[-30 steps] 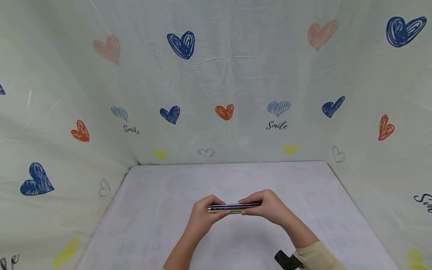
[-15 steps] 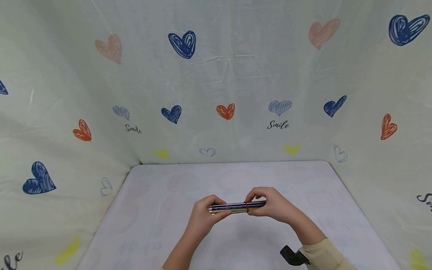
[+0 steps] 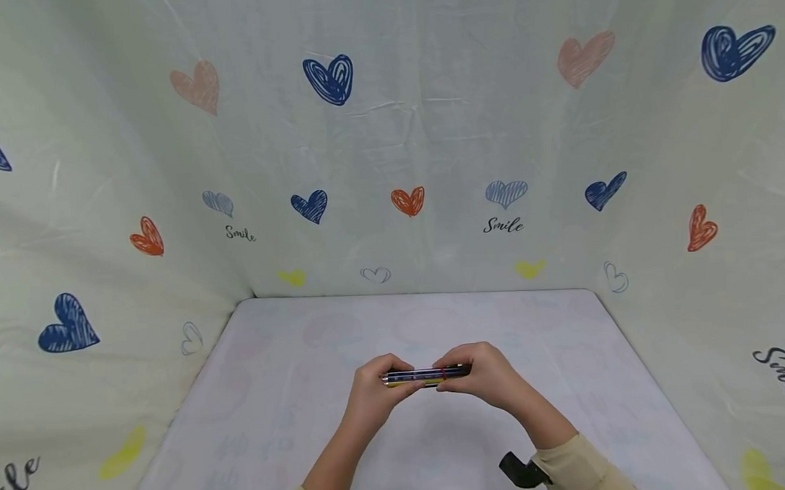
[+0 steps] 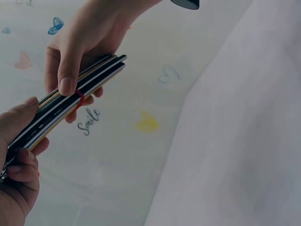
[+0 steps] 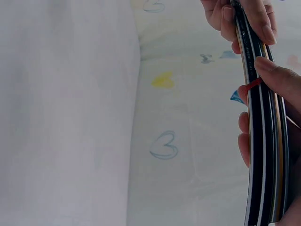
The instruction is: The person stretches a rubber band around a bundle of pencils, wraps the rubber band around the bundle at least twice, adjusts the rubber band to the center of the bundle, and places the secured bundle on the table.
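Observation:
A bundle of long thin pencils (image 3: 413, 376), striped dark blue and white with some yellow, is held level above the table between both hands. My left hand (image 3: 372, 393) grips its left end, thumb on one side and curled fingers on the other. Around the bundle runs a red rubber band (image 5: 254, 84), close to the right hand's thumb. My right hand (image 3: 491, 375) pinches the bundle near that band; in the left wrist view the pencils' far ends (image 4: 121, 61) poke out past it. The left ends are partly hidden inside the left hand.
Below the hands spreads a white-covered table (image 3: 292, 342). A pale curtain (image 3: 454, 142) printed with hearts and "Smile" lettering surrounds it at the back and sides. A black wrist-camera mount (image 3: 524, 471) sits by the right sleeve.
Half a second ago the right hand was slightly farther right, its fingers more bent at the red band. It has since come back left along the bundle. The left hand barely moved.

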`<action>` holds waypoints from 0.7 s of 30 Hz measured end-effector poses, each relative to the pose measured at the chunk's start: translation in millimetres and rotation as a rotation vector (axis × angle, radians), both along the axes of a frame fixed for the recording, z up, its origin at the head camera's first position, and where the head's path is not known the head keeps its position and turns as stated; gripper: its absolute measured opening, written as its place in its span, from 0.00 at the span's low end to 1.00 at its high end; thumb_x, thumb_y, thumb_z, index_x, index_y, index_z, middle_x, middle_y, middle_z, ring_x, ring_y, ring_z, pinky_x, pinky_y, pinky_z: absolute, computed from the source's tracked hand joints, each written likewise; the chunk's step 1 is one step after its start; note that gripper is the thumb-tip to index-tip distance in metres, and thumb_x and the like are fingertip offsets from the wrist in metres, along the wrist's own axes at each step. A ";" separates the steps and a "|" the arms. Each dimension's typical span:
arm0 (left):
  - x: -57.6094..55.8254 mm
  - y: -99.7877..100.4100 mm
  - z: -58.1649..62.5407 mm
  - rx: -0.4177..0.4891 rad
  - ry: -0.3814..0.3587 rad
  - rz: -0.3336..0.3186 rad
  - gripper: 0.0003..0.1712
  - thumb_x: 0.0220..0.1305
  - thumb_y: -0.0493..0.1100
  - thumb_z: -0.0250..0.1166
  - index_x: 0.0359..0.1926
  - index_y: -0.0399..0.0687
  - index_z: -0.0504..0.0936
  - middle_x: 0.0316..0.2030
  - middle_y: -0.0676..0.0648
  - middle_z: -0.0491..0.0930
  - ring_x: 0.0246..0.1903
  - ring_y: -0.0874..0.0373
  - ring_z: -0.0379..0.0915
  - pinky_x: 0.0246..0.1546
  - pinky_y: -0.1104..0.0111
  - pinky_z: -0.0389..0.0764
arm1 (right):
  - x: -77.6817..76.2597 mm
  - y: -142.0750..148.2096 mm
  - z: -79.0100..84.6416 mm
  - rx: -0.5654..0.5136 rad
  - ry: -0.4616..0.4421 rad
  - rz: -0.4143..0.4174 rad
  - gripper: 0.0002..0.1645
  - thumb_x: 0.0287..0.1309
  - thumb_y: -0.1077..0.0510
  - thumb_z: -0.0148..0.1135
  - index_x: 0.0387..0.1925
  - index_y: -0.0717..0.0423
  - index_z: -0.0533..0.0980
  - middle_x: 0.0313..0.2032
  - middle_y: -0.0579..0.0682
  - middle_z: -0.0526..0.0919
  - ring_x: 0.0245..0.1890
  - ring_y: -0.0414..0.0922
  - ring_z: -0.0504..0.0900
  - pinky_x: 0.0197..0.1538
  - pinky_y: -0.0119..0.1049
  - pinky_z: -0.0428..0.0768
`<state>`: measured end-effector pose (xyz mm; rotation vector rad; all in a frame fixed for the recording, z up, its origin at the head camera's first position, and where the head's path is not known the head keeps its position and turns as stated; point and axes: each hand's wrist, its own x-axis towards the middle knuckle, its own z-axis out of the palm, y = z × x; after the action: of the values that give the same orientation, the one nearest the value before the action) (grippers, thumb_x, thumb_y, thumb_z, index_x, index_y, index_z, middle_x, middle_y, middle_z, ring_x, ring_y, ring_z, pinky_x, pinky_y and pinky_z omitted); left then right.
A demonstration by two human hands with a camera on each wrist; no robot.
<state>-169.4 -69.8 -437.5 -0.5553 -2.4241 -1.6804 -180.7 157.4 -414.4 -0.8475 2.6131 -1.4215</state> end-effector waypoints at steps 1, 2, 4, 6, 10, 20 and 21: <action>0.0 0.3 -0.4 0.000 -0.003 0.002 0.12 0.46 0.37 0.78 0.31 0.45 0.82 0.32 0.51 0.81 0.32 0.59 0.77 0.30 0.71 0.81 | 0.6 -1.3 -1.6 -0.001 0.004 -0.012 0.14 0.48 0.56 0.77 0.39 0.53 0.86 0.36 0.43 0.86 0.32 0.36 0.82 0.32 0.33 0.81; 0.4 0.6 -0.7 0.001 -0.009 -0.001 0.12 0.47 0.37 0.78 0.31 0.45 0.82 0.32 0.51 0.81 0.32 0.60 0.78 0.30 0.71 0.81 | 1.2 -2.4 -3.5 0.004 0.003 -0.027 0.14 0.48 0.55 0.77 0.39 0.52 0.86 0.36 0.42 0.86 0.31 0.35 0.82 0.32 0.33 0.81; 0.7 0.5 -1.8 -0.011 -0.019 -0.001 0.12 0.47 0.38 0.78 0.31 0.45 0.82 0.32 0.51 0.81 0.32 0.60 0.77 0.29 0.72 0.80 | 2.6 -4.0 -7.2 0.022 -0.011 -0.060 0.15 0.48 0.51 0.76 0.39 0.50 0.87 0.36 0.42 0.86 0.31 0.35 0.82 0.31 0.33 0.80; 1.5 -0.1 -3.2 -0.024 -0.031 -0.008 0.12 0.47 0.38 0.78 0.31 0.45 0.82 0.32 0.51 0.81 0.31 0.60 0.78 0.29 0.72 0.80 | 3.9 -5.1 -10.9 0.072 -0.018 -0.086 0.18 0.48 0.46 0.75 0.41 0.47 0.86 0.37 0.41 0.86 0.32 0.34 0.82 0.32 0.32 0.79; 3.5 -2.5 -6.6 -0.049 -0.047 -0.020 0.12 0.47 0.38 0.78 0.31 0.46 0.82 0.32 0.51 0.81 0.31 0.61 0.78 0.28 0.72 0.80 | 7.0 -5.0 -14.8 0.131 -0.026 -0.076 0.21 0.49 0.41 0.73 0.43 0.46 0.85 0.38 0.39 0.85 0.33 0.34 0.80 0.33 0.32 0.79; 5.2 -8.5 -10.1 -0.039 -0.095 0.000 0.13 0.45 0.39 0.79 0.31 0.46 0.84 0.32 0.52 0.82 0.30 0.61 0.77 0.27 0.71 0.80 | 10.9 6.1 -16.6 0.025 -0.106 0.033 0.13 0.51 0.56 0.75 0.38 0.48 0.79 0.34 0.39 0.83 0.34 0.38 0.82 0.36 0.35 0.80; 5.3 -8.7 -10.3 -0.029 -0.107 0.000 0.13 0.45 0.39 0.79 0.31 0.45 0.84 0.31 0.52 0.82 0.30 0.61 0.77 0.27 0.71 0.80 | 11.6 5.6 -17.3 0.035 -0.095 0.034 0.13 0.51 0.57 0.75 0.39 0.48 0.80 0.35 0.39 0.83 0.34 0.37 0.81 0.36 0.34 0.80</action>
<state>-164.1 -78.5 -447.9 -0.4816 -2.5255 -1.7194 -169.1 163.0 -431.7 -0.7966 2.5340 -1.3680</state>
